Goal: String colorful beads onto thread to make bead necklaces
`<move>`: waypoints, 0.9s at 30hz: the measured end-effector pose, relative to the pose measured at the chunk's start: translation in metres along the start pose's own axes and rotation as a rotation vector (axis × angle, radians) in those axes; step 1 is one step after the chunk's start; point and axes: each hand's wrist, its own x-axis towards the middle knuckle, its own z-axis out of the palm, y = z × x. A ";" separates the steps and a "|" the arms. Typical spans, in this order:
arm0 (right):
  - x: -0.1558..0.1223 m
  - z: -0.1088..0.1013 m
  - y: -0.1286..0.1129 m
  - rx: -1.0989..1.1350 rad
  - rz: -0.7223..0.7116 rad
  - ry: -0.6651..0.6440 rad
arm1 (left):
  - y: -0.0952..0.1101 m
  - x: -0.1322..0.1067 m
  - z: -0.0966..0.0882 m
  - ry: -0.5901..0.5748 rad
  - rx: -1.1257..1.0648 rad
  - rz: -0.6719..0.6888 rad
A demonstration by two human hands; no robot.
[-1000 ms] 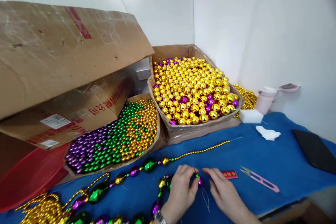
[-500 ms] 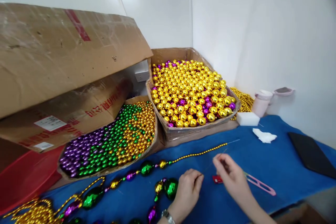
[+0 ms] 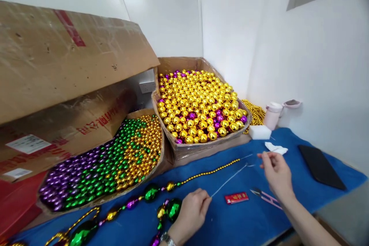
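My left hand [image 3: 192, 212], a watch on its wrist, pinches a thin pale thread [image 3: 229, 180] over the blue cloth. The thread slants up and right, stretched fairly straight toward my right hand [image 3: 276, 171]. The right fingertips are pinched together on its far part, though the last stretch is too faint to follow. Beside my left hand lies a bead garland [image 3: 151, 192] of large green, purple and gold beads. One end runs into a strand of small gold beads [image 3: 210, 172] with bare thread beyond. A red packet [image 3: 236, 198] and pink-handled snips [image 3: 268, 198] lie between the hands.
Behind stand a cardboard box of gold balls [image 3: 198, 103] and a box of small purple, green and gold beads [image 3: 109, 165], under a leaning carton [image 3: 72, 57]. To the right are a white block [image 3: 260, 132], a pink cup [image 3: 273, 116], a tissue [image 3: 284, 150] and a black flat pad [image 3: 320, 165].
My right hand has moved up and right, away from my left, and the thread now spans the gap. The red packet and snips are uncovered. The view has shifted slightly right.
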 end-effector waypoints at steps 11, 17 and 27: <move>0.062 -0.067 0.037 -0.718 0.065 -0.262 | 0.033 -0.001 -0.046 0.020 -0.441 -0.130; 0.060 -0.049 0.032 -1.084 -0.050 -0.397 | 0.066 0.004 -0.066 0.044 -0.505 -0.120; 0.045 0.035 0.013 -1.218 -0.566 -0.676 | 0.073 0.004 -0.075 0.094 -0.659 -0.177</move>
